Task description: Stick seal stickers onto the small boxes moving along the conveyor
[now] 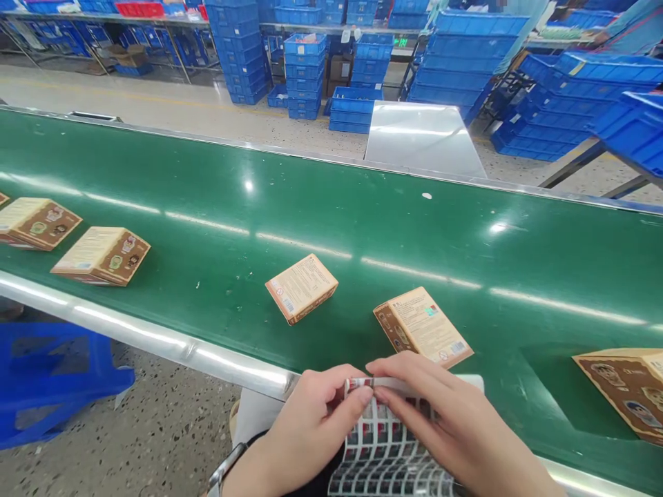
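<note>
A curled sheet of small stickers [383, 433], with dark and red squares in rows between white gaps, hangs in front of me at the near edge of the belt. My left hand [315, 421] pinches its upper left edge between thumb and fingers. At the top edge, close to the left thumb, the fingertips of my right hand [445, 414] are pressed together on the sheet. Whether a single sticker is between them is too small to tell. Just beyond my hands lies a brown and cream box [422, 321] bearing a small green and red sticker.
On the green conveyor belt [217, 186] lie another box [302, 286], a box at right [629, 386] and more boxes at left [103, 255]. A blue plastic stool [52, 373] stands at lower left. Stacked blue crates [305, 76] and a metal table [422, 134] are beyond the belt.
</note>
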Demonstrator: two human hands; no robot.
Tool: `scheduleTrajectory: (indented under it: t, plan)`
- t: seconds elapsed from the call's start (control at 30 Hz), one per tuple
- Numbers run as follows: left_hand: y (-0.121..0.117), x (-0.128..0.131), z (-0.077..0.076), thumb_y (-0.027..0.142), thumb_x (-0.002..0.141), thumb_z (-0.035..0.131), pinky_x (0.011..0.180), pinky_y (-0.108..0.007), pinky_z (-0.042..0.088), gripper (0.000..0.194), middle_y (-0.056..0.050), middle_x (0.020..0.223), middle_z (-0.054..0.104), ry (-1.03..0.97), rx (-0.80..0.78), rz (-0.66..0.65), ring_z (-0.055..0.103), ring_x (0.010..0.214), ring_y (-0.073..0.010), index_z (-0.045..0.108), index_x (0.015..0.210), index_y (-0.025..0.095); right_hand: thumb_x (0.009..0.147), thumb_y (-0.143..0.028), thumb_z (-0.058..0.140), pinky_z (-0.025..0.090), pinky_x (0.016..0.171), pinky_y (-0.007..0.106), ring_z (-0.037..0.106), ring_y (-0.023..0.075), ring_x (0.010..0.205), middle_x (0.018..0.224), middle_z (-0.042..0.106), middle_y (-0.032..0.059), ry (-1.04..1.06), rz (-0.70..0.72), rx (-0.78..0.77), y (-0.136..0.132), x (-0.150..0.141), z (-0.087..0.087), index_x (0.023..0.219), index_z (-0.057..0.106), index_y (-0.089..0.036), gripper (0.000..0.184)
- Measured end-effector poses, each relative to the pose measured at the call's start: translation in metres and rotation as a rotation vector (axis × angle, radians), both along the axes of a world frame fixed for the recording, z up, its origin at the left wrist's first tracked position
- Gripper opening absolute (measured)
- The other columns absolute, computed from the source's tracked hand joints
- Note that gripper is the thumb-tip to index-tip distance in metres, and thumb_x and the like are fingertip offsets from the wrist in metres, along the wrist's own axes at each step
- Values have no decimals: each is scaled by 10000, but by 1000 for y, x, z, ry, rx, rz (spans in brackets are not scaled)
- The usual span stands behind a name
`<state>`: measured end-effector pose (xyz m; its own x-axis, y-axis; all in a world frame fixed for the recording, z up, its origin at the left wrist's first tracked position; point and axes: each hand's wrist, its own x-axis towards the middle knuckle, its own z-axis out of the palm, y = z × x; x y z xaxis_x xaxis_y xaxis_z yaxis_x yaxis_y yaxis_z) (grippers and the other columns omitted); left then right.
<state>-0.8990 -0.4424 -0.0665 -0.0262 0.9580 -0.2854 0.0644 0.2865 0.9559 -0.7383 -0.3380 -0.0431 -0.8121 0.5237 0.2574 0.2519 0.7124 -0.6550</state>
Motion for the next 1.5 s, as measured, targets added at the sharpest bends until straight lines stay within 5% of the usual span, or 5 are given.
scheduleTrajectory:
  t: [0.37, 0.53, 0.7, 1.07, 1.5]
  plan:
    - [-3, -4, -2, 522, 992, 373, 606, -229, 416, 428, 21, 687, 509, -122, -123, 106, 490, 631, -123, 563, 829, 175, 891, -43, 557, 537, 892, 389, 683, 215, 998, 1042, 743, 63, 110, 10, 438, -6, -10, -14, 1020, 675, -235, 259]
    - [-5, -18, 2, 495, 999, 336, 597, -235, 332, 415, 39, 667, 412, 40, -112, 129, 382, 633, -122, 444, 735, 193, 943, -282, 544, 578, 791, 379, 710, 231, 954, 1033, 747, 58, 142, -278, -54, 1, -17, -18, 1089, 615, -280, 162]
    - [-9, -28, 9, 430, 994, 310, 567, -250, 279, 399, 43, 630, 352, 110, -106, -26, 331, 603, -120, 363, 674, 196, 938, -572, 446, 549, 864, 468, 684, 281, 1052, 1202, 694, 145, -2, -471, -468, 27, -44, -28, 1523, 193, -202, 737]
    - [-6, -24, -6, 207, 967, 408, 939, -335, 474, 233, -85, 1095, 675, 457, 361, -84, 575, 1096, -213, 591, 824, 185, 832, -569, 594, 498, 948, 428, 632, 257, 1122, 1253, 670, 121, 195, -406, -585, 68, -65, -39, 1132, 643, -207, 472]
    - [27, -20, -32, 167, 986, 427, 1197, -519, 292, 257, -94, 1567, 355, 607, 473, -242, 194, 1498, -269, 602, 797, 162, 765, -613, 650, 530, 646, 325, 664, 227, 838, 1164, 708, 123, 274, -617, -689, 60, -64, -50, 901, 687, -193, 444]
